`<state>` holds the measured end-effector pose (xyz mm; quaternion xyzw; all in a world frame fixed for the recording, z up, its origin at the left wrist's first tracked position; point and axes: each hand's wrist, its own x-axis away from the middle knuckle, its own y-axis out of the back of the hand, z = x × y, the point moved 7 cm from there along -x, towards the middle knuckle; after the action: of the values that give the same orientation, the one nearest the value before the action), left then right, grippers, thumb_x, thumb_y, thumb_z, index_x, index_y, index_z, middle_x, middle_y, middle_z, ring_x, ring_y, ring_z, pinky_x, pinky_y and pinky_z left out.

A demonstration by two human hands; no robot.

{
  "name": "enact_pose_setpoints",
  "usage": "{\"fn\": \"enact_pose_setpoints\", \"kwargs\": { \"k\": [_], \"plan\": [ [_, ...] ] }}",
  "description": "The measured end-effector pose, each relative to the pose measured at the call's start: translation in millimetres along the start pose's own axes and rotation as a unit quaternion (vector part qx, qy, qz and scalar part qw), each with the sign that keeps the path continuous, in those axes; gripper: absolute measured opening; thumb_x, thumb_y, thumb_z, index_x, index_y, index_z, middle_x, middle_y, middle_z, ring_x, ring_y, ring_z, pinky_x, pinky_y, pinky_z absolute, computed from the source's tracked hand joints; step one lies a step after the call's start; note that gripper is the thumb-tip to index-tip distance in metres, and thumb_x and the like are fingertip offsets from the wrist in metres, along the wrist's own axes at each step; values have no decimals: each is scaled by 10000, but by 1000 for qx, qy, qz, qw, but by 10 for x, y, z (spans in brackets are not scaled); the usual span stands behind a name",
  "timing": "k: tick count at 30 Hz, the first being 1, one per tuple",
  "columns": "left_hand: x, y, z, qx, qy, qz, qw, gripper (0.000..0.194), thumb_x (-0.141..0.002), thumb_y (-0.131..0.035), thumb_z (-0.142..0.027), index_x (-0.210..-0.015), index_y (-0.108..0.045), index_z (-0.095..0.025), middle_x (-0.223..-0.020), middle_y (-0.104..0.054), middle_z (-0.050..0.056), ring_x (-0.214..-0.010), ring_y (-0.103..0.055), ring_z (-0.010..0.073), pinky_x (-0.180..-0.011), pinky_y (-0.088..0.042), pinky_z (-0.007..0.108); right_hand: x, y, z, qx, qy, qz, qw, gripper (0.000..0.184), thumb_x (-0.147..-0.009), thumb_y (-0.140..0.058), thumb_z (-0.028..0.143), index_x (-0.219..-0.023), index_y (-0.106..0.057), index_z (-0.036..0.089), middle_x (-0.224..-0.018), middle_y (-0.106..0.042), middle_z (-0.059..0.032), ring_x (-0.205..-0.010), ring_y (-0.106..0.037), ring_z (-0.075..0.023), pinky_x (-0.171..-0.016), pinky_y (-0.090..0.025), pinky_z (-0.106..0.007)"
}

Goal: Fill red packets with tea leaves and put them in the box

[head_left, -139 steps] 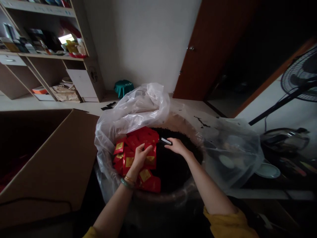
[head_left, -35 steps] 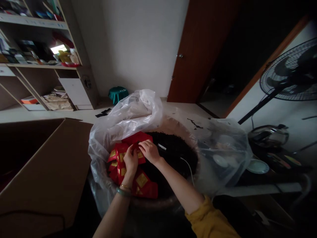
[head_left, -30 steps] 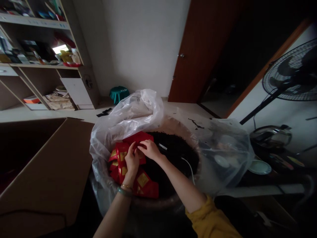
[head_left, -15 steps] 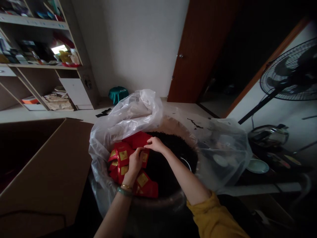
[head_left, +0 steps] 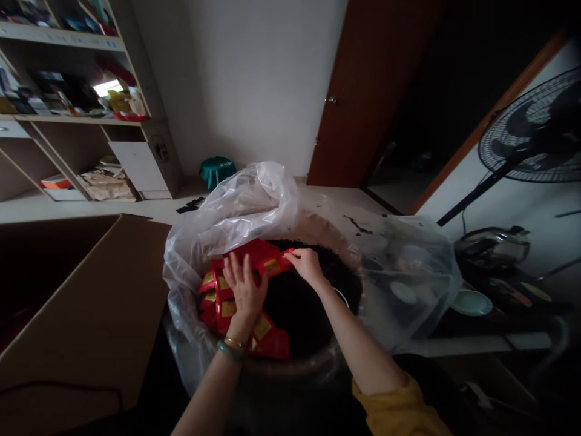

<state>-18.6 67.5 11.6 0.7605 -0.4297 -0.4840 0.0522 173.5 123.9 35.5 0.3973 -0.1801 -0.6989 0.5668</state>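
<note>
My right hand (head_left: 305, 264) pinches the end of a red packet with a gold label (head_left: 272, 266), held over a dark loose heap (head_left: 327, 266) that looks like dried leaves. My left hand (head_left: 245, 287) is spread with fingers apart over several red packets (head_left: 275, 342) on the left of the heap; whether it touches them I cannot tell. The heap fills a round container (head_left: 313, 227) lined with a clear plastic bag (head_left: 190, 254), whose edge is folded up at the back left. A white curved rim (head_left: 341, 297) pokes out of the heap beside my right forearm.
An open cardboard box (head_left: 91, 303) stands at the left. To the right are a bench with a pale bowl (head_left: 472, 303), a metal kettle-like pot (head_left: 494, 248) and a standing fan (head_left: 535, 133). Shelves (head_left: 68, 118) and a brown door (head_left: 345, 103) are behind.
My right hand has moved right, drawing the end of a red packet with it. My left hand has gone from a pinch near the right hand to spread fingers.
</note>
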Motion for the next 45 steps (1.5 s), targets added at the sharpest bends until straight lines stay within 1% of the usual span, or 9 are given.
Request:
{"fn": "enact_pose_setpoints", "kwargs": {
  "k": [3,7,11,17,22,27,31,38,45],
  "plan": [
    [77,-164,-138,-34,-89,97,991,653,-802,-613,-335,-1381,-372,-155,-1409,-445,188,-1369,-292,357,-1103,-177,598,168,-85,167,-15,14,10,1000,347,-822,-547,346,-515,-574,187,-522,-620,-35,-487,-484,-141,-506,-322,-259],
    [132,-285,-41,-16,-100,136,986,531,-808,-578,-219,-1321,-453,-164,-1172,-615,145,-1069,-562,280,-985,-387,486,362,-225,324,-78,37,44,995,256,-828,-535,344,-620,-570,199,-591,-634,-17,-532,-534,-142,-529,-377,-244],
    [148,-280,-57,-6,-118,141,983,490,-788,-587,-191,-1272,-506,-177,-1110,-620,121,-1006,-546,267,-913,-417,432,464,-360,240,-154,-2,78,985,193,-753,-609,355,-671,-532,197,-618,-609,12,-569,-546,-136,-547,-422,-230],
    [169,-227,-191,-14,-148,140,979,494,-749,-630,-196,-1236,-547,-197,-1142,-574,113,-1058,-489,274,-938,-381,430,515,-383,87,-219,-17,46,975,167,-802,-527,345,-733,-544,194,-693,-621,-13,-631,-557,-153,-615,-473,-272],
    [202,-244,-215,-37,-166,153,973,481,-746,-639,-188,-1222,-582,-220,-1077,-559,107,-971,-497,254,-873,-396,407,609,-528,60,-311,-55,148,937,226,-747,-626,390,-749,-642,165,-723,-684,-23,-696,-624,-190,-678,-517,-317],
    [227,-242,-269,-75,-196,184,960,484,-770,-639,-235,-1248,-568,-266,-1079,-563,99,-956,-496,248,-843,-379,396,682,-501,53,-343,-29,87,935,225,-776,-593,318,-937,-676,185,-897,-721,-53,-909,-644,-234,-835,-514,-375],
    [218,-196,-298,-77,-203,184,959,416,-762,-656,-275,-1174,-608,-237,-1082,-566,104,-963,-486,258,-848,-378,404,752,-598,-33,-366,-56,102,923,234,-782,-554,302,-934,-690,188,-890,-721,-52,-874,-646,-231,-837,-510,-387],
    [233,-245,-286,-66,-206,205,955,503,-692,-717,-246,-1174,-582,-203,-1079,-576,93,-1013,-458,285,-891,-375,427,818,-634,-132,-452,-144,109,873,297,-783,-579,388,-982,-685,195,-979,-708,-39,-959,-623,-234,-919,-458,-391],
    [232,-230,-293,-58,-195,188,961,535,-699,-710,-274,-1210,-569,-204,-1079,-592,101,-963,-490,276,-845,-396,421,769,-509,19,-444,-151,188,863,510,-758,-568,633,-970,-699,188,-1008,-701,-49,-1032,-593,-249,-1011,-374,-429]
  ]
}}
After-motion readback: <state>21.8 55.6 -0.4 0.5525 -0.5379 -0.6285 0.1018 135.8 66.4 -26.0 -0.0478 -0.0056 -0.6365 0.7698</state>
